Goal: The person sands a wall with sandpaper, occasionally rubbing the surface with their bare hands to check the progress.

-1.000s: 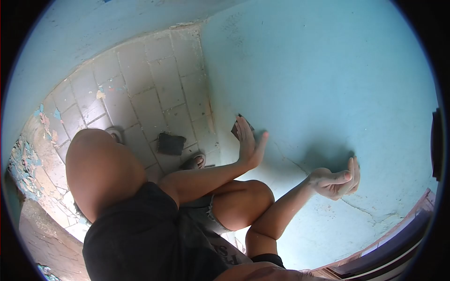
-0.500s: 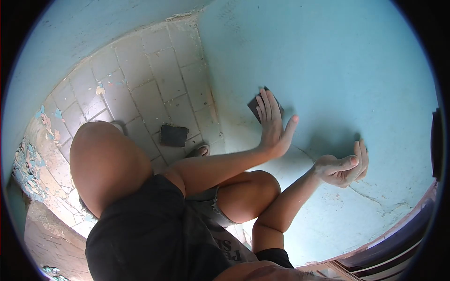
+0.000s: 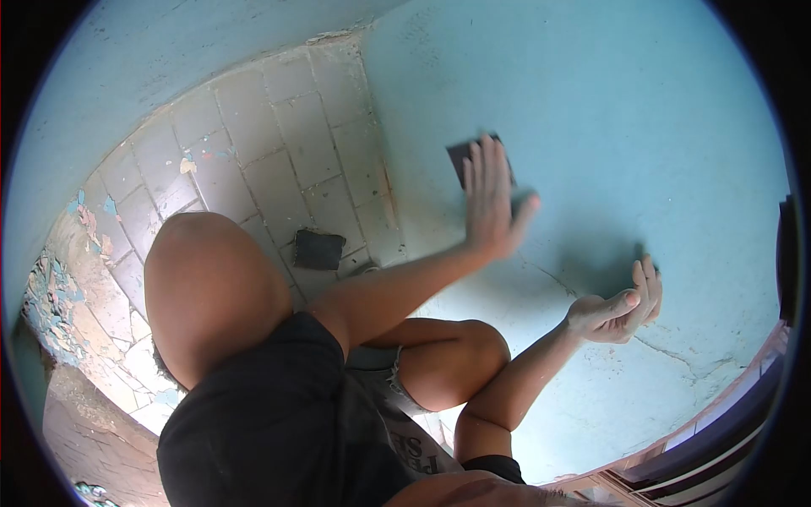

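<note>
My left hand (image 3: 488, 198) lies flat against the light blue wall, fingers stretched upward and thumb out to the right. Under its fingers it presses a dark square piece of sandpaper (image 3: 459, 156), whose corners show past them. Farther right, my right hand (image 3: 617, 311) rests by the wall with its fingers loosely curved and its fingertips near the surface. Nothing shows in that hand. Below it, thin cracks run across the painted wall (image 3: 591, 152).
A dark, flat square piece (image 3: 318, 250) lies on the tiled floor (image 3: 253, 127). Flakes of paint (image 3: 55, 291) gather along the left edge. My bent knees (image 3: 211, 279) are beneath my arms. Dark slatted furniture or fabric (image 3: 718, 448) stands at lower right.
My left hand has slid a little upward along the wall with the sandpaper. My right hand stays in nearly the same place. The view has shifted slightly.
</note>
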